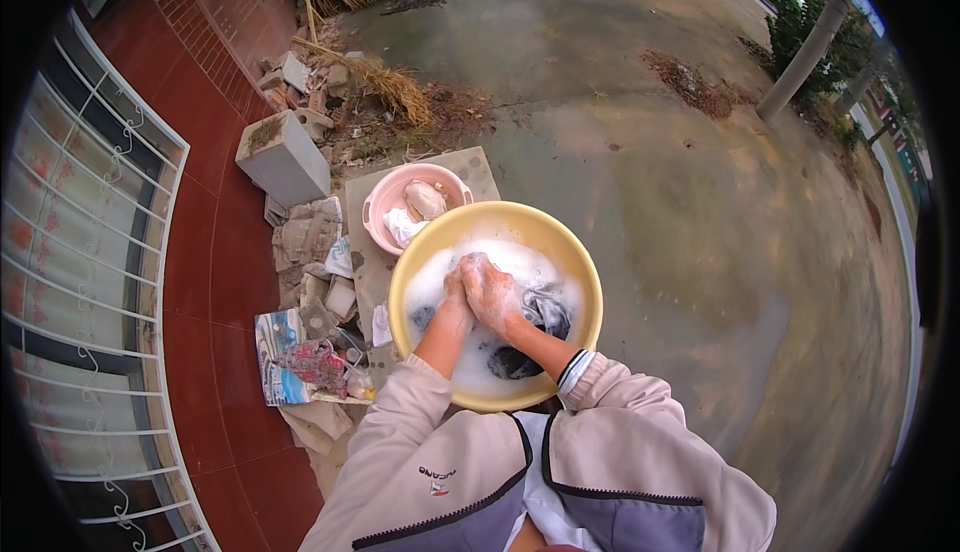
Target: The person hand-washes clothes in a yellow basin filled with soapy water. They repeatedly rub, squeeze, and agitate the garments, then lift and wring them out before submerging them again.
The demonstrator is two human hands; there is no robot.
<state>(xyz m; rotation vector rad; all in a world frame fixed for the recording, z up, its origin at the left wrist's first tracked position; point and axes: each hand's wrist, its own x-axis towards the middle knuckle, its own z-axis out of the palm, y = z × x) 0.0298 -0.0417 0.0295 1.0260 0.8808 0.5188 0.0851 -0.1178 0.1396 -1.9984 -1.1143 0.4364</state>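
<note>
A yellow plastic basin (589, 282) stands before me, with thick white suds (517, 255) and soaked dark cloth (517, 362) in it. Over the suds, my left hand (454, 304) and my right hand (491, 293) press together, wet and foamy, with the fingers bunched at the top. Whether anything small is between the palms is hidden. More dark, wet fabric (553, 308) lies just right of my right hand. Behind the basin at the left is a pink basin (373, 210), holding a white cloth (403, 227) and a pale pinkish bundle (425, 200).
Under the basins is a stone slab (480, 169). Rubble and a concrete block (289, 162) line the left side, below a red tiled wall (195, 267). A straw broom (397, 90) lies farther back. A pole (810, 45) rises from the wet concrete ground at the right.
</note>
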